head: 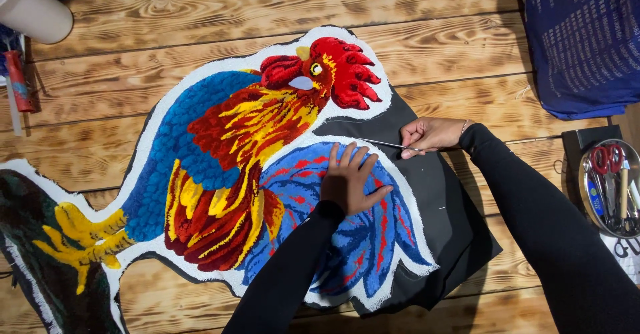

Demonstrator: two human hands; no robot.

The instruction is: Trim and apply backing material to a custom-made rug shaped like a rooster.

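Note:
A tufted rooster rug (220,154) in blue, red and yellow, with a white border, lies on a wooden floor. Dark grey backing fabric (453,207) sticks out from under its right side. My left hand (349,177) presses flat, fingers spread, on the blue tail feathers. My right hand (430,134) grips a thin metal tool (383,143), likely scissors, whose blades point left along the rug's white edge over the grey fabric.
A round metal tray (610,187) with red-handled scissors and other tools sits at the right. Blue printed cloth (587,41) lies at the top right. A white roll (33,7) and a red tool (19,81) are at the top left.

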